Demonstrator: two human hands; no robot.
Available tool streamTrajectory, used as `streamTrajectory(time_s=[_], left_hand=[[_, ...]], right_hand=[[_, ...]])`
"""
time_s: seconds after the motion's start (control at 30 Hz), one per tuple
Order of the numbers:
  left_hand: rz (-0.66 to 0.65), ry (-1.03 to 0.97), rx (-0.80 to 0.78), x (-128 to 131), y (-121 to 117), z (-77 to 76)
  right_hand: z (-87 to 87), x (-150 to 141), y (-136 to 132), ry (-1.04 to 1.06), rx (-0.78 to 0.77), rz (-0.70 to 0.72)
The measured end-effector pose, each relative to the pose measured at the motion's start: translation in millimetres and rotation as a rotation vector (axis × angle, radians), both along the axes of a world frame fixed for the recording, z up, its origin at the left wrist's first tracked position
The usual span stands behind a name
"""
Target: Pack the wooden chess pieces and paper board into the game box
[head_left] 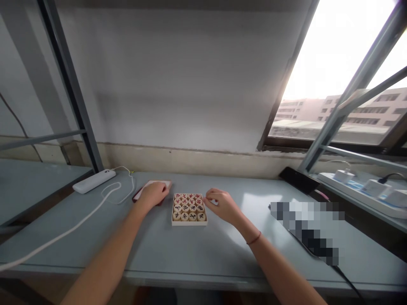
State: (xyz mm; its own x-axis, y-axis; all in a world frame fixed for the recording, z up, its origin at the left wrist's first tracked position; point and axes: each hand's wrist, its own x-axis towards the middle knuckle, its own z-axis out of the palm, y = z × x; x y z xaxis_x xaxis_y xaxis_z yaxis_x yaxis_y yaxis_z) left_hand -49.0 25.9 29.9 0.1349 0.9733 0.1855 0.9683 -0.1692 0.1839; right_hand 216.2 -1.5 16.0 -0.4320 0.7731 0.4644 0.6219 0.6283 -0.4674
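A small white box (190, 223) stands on the desk in front of me, filled with rows of round Chinese chess pieces (192, 208). The pieces in the far rows carry red characters, those in the near rows black ones. Left of the box, my left hand (154, 193) is curled over a flat box lid (143, 191) with a dark red rim and a pale inner face. My right hand (220, 204) is at the box's right side, its fingertips bent together close to the far right corner. Whatever those fingers may pinch is hidden.
A white power strip (93, 181) with its cord lies at the left. On the right are a black phone (299, 180), another power strip (362, 192) with chargers, and a blurred-out item (307, 228). Metal frame posts rise on both sides of the desk (152, 254).
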Motion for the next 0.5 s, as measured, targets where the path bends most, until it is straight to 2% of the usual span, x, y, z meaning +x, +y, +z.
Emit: streamTrajectory(time_s=[0.1,0.17,0.2,0.33,0.4,0.5], left_hand=[[-0.021,-0.239,0.257,-1.2,-3.9,16.7],[-0.029,-0.511,0.308,0.4,-4.1,21.6],[-0.037,-0.670,0.267,2.6,-3.6,21.4],[-0.143,-1.243,-0.127,17.4,-0.9,9.7],[-0.161,-1.386,-0.259,24.4,-0.5,3.9],[-0.151,-1.501,-0.372,30.2,-0.9,0.6]], right_hand=[[-3.6,-5.9,-1.9,0.082,0.017,-0.050],[-7.4,-10.1,-3.1,0.146,-0.012,-0.077],[-9.7,-12.0,-3.3,0.178,-0.044,-0.078],[-18.4,-17.1,-0.1,0.350,-0.231,0.010],[-20.3,-18.0,2.4,0.466,-0.338,0.051],[-17.5,-17.2,3.2,0.640,-0.456,0.066]])
